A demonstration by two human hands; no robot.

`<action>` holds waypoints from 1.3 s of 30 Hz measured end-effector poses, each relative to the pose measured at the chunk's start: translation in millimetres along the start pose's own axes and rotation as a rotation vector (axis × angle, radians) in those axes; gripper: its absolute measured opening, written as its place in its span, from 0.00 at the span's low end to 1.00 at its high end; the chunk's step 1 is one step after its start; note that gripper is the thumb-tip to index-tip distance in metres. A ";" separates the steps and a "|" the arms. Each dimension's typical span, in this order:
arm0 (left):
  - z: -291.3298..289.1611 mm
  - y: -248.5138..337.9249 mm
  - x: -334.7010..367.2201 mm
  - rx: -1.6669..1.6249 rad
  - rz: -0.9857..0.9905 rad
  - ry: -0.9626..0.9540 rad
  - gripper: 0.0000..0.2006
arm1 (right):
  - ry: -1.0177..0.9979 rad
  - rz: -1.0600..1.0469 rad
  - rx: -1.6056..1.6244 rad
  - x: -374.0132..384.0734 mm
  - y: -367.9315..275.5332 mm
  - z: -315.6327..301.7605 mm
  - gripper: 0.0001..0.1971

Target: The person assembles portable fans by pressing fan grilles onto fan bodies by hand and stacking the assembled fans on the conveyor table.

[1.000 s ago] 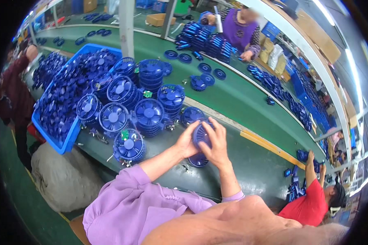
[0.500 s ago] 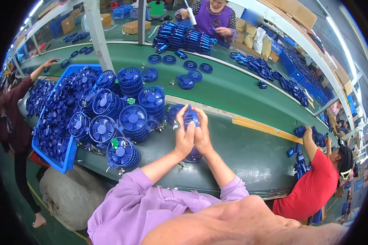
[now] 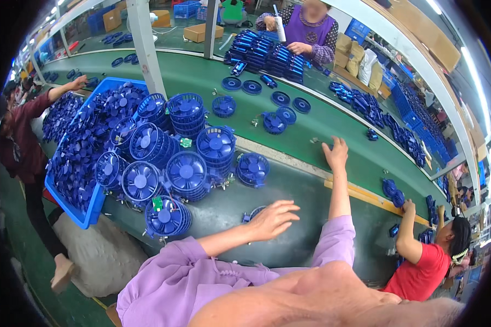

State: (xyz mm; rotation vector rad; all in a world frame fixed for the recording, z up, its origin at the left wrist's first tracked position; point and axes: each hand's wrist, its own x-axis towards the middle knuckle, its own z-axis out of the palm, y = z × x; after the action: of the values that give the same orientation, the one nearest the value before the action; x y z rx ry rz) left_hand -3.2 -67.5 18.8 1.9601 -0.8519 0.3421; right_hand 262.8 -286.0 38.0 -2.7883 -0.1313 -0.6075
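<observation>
My left hand (image 3: 274, 220) is over the near part of the dark bench, fingers stretched out and nothing in them. It partly covers a blue round fan housing (image 3: 254, 212) lying there. Further off, my right hand (image 3: 336, 152) reaches over the green conveyor belt (image 3: 360, 155), its fingers spread and holding nothing. A small pale piece (image 3: 314, 140) lies on the belt by its fingertips. To the left of my hands a single blue fan housing with blades (image 3: 252, 169) sits on the bench, beside stacks of similar housings (image 3: 186, 171).
A blue crate (image 3: 95, 204) heaped with fan blades (image 3: 87, 152) stands at left. Blue rings (image 3: 280, 98) and a fan housing (image 3: 274, 123) lie on the belt. A yellow strip (image 3: 365, 197) edges it. A co-worker in red (image 3: 420, 272) sits at right; another in purple (image 3: 311, 32) works opposite.
My hands were together around a blue round fan part; they have let it go and parted. The right reached forward and right, the left came back nearer. The view has shifted slightly.
</observation>
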 end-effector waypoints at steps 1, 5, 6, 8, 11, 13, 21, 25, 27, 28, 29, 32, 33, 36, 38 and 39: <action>-0.6 -1.5 -1.2 -0.024 -0.028 -0.009 0.13 | 0.022 -0.074 -0.010 13.6 -3.6 9.8 0.27; -0.6 -3.4 -3.6 -0.030 -0.145 -0.023 0.15 | -0.027 -0.234 0.122 75.9 -29.9 55.3 0.25; 0.9 -5.7 -5.3 0.005 -0.124 -0.045 0.15 | -0.030 -0.295 0.096 90.1 -35.7 72.8 0.25; 7.4 -5.0 -2.2 0.042 -0.093 -0.117 0.14 | -0.020 -0.350 0.003 123.2 -23.6 97.3 0.26; 5.3 -4.7 -1.6 0.068 -0.141 -0.088 0.13 | -0.060 -0.291 -0.008 137.3 -37.5 123.7 0.24; -6.4 -10.9 0.8 0.139 -0.157 -0.053 0.13 | -0.063 -0.203 0.018 133.8 -42.0 135.3 0.18; -15.8 -20.5 3.2 0.300 -0.227 -0.030 0.17 | -0.006 0.217 1.003 110.8 -20.3 85.3 0.12; -14.3 -25.3 -2.8 0.339 -0.221 0.009 0.16 | -0.243 0.195 1.317 72.6 -68.8 49.9 0.14; -12.6 -25.1 -1.8 0.332 -0.207 0.025 0.15 | -0.349 0.161 1.071 59.4 -81.0 51.5 0.17; -12.8 -25.2 -1.8 0.330 -0.200 0.042 0.15 | -0.314 0.070 0.815 53.4 -82.9 59.0 0.20; -13.9 -24.7 -0.7 0.315 -0.169 0.066 0.14 | -0.308 0.070 0.814 49.8 -80.7 62.3 0.20; -16.2 -25.5 -4.1 0.324 -0.187 0.074 0.14 | -0.065 -0.230 0.367 40.0 -102.9 59.2 0.22; -13.6 -23.6 -1.3 0.318 -0.168 0.070 0.14 | -0.072 -0.342 0.454 44.5 -91.6 62.5 0.23; -13.3 -25.2 -1.2 0.323 -0.157 0.073 0.13 | -0.085 -0.456 0.320 29.9 -95.0 75.7 0.31; -15.3 -24.4 -2.6 0.309 -0.160 0.081 0.13 | -0.038 -0.444 0.273 14.9 -105.1 70.6 0.34; -16.0 -23.2 -1.0 0.309 -0.152 0.080 0.13 | 0.009 -0.426 0.225 12.7 -105.7 67.2 0.34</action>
State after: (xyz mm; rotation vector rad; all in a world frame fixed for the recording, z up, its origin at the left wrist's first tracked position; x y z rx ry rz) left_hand 13.7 -46.1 11.4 2.2643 -0.6222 0.4815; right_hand 285.1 -164.9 11.8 -2.5469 -0.7572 -0.6526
